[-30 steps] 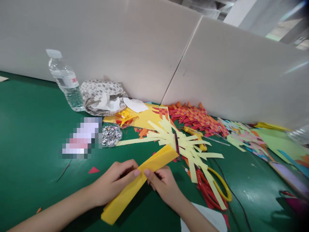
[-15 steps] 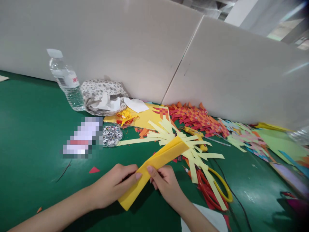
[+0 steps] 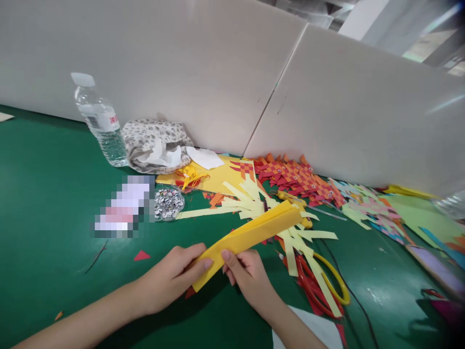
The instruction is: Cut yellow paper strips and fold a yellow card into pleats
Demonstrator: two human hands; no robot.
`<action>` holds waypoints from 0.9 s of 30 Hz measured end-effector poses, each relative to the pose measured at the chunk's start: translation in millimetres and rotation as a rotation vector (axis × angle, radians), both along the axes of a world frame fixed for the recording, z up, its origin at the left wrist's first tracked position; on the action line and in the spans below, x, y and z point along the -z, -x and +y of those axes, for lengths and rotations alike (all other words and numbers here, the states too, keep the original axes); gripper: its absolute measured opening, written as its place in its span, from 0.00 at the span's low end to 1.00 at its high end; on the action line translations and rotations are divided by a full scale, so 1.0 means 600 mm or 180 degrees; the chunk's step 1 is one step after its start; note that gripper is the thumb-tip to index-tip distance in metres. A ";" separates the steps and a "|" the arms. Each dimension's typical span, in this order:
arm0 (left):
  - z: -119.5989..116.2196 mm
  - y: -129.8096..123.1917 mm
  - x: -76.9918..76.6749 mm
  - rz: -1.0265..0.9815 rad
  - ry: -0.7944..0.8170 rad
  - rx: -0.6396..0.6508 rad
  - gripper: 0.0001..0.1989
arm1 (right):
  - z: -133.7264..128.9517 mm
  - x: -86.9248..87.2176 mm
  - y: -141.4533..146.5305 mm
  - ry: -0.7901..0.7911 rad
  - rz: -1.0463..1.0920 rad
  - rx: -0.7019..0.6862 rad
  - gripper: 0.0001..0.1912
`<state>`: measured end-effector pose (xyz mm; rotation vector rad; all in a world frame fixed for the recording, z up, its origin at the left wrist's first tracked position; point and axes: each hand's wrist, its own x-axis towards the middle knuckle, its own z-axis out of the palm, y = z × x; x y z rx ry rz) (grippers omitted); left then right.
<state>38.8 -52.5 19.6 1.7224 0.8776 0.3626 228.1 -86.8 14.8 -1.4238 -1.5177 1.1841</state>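
Observation:
A folded strip of yellow paper (image 3: 250,235) is held between both hands above the green table, slanting up to the right. My left hand (image 3: 181,271) pinches its lower left end, thumb on top. With its thumb pressed on the front face, my right hand (image 3: 245,274) grips the strip near the middle of its lower edge. The far end juts over a heap of pale yellow paper strips (image 3: 250,203). Scissors with red and yellow handles (image 3: 339,278) lie right of my right hand, partly under those strips.
Behind stand a water bottle (image 3: 103,126) and a patterned cloth pouch (image 3: 156,138) against a grey partition (image 3: 181,63). A pixelated, phone-like item (image 3: 125,206) and a bag of small googly eyes (image 3: 169,203) lie left. Woven orange-red paper fish (image 3: 298,177) are piled at the back right.
The yellow paper strip has slid up and to the right, so less of it extends below my left hand. A small red scrap now shows under its lower end.

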 end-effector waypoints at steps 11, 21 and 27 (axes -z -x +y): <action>0.000 -0.002 0.003 0.0059 0.0523 0.0238 0.22 | -0.003 0.016 -0.002 0.0161 0.0283 -0.0382 0.20; -0.004 -0.003 0.003 -0.0053 0.0617 0.0268 0.24 | 0.000 0.013 -0.001 0.0191 0.0321 -0.0447 0.23; -0.004 0.005 -0.004 -0.0051 0.1099 0.0568 0.25 | 0.005 0.003 -0.010 0.0213 0.0545 0.0351 0.25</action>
